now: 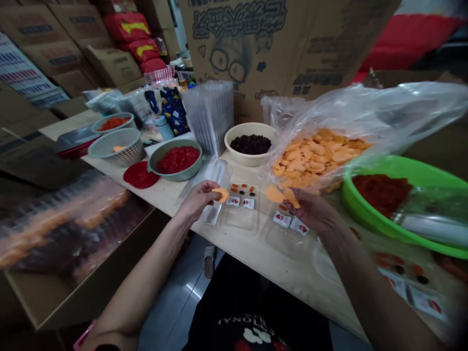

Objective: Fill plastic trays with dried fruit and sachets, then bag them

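Note:
My left hand [199, 199] pinches a curled orange dried-fruit slice [223, 195] between thumb and fingers, just left of a clear plastic tray [239, 218]. Small orange and dark fruit pieces [243, 189] and two white printed sachets [241, 202] lie in that tray. My right hand [313, 210] is closed on orange dried-fruit slices [276, 194], which stick out past its fingertips. Under it sits a second clear tray [285, 243] with two sachets [290, 223]. Behind, a large open plastic bag [395, 109] holds a heap of similar orange slices [314, 156].
Along the table stand a cream bowl of dark fruit [236, 151], a grey-green bowl of red fruit [175, 176] and a green basin [380, 229]. Stacked clear trays [210, 114] rise behind. A carton of packed trays [80, 287] stands at left. More filled trays lie at right.

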### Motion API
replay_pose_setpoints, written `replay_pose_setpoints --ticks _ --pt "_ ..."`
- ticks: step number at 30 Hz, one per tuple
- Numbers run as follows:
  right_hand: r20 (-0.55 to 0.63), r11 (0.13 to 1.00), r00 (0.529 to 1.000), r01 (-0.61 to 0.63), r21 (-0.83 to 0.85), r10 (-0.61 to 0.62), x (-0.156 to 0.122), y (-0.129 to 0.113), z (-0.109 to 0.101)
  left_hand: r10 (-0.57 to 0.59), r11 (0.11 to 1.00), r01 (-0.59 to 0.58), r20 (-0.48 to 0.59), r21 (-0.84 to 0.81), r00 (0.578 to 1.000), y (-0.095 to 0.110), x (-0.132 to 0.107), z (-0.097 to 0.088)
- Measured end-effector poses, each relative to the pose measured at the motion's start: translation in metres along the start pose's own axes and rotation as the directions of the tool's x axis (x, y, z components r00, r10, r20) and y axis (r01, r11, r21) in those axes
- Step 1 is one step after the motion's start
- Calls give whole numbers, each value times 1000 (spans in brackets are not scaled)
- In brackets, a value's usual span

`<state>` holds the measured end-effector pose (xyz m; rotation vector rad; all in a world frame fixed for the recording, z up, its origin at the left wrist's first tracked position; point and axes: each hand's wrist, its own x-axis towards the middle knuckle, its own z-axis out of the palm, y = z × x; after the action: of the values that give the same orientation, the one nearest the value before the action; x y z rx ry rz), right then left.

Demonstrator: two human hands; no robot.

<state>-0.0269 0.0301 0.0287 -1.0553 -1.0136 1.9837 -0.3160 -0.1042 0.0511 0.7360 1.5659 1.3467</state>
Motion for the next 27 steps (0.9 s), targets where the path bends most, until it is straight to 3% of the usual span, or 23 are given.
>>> replay_pose_setpoints --ticks 3,6,8,10,12,14,17,19,21,24,27 --pt "16 999 999 -34 -30 35 -22 34 32 -24 1000 24 5 11 1000 -14 -27 -22" --pt "67 943 987 157 -292 -144 -37 57 58 13 999 -14 26 39 1000 -31 -40 -25" --pt "212 762 929 371 -531 -304 -41 63 67 62 993 -59 -23 100 998 -44 -42 -19" --pt "456 495 818 575 -652 -349 -40 62 69 99 983 -80 -111 164 989 -56 -41 -9" --pt "663 274 704 710 -649 -254 -36 59 65 133 967 -84 -191 242 973 -67 -42 2" --pt "747 148 653 756 -637 -123 -30 56 57 197 920 -109 -203 377 959 -74 -44 12" --pt "723 52 680 732 -680 -125 -24 52 45 334 755 -250 -27 607 942 -76 -50 19" --pt "658 31 722 678 -734 -212 -25 48 41 353 635 -330 118 698 928 -71 -54 17" --pt "579 18 777 601 -799 -247 -31 46 44 350 563 -358 177 745 920 -66 -55 13" --pt "470 -14 869 473 -881 -154 -42 48 59 388 510 -423 239 749 890 -60 -50 12" --pt "320 -126 945 311 -942 -62 -47 56 81 355 457 -443 298 772 886 -62 -42 20"
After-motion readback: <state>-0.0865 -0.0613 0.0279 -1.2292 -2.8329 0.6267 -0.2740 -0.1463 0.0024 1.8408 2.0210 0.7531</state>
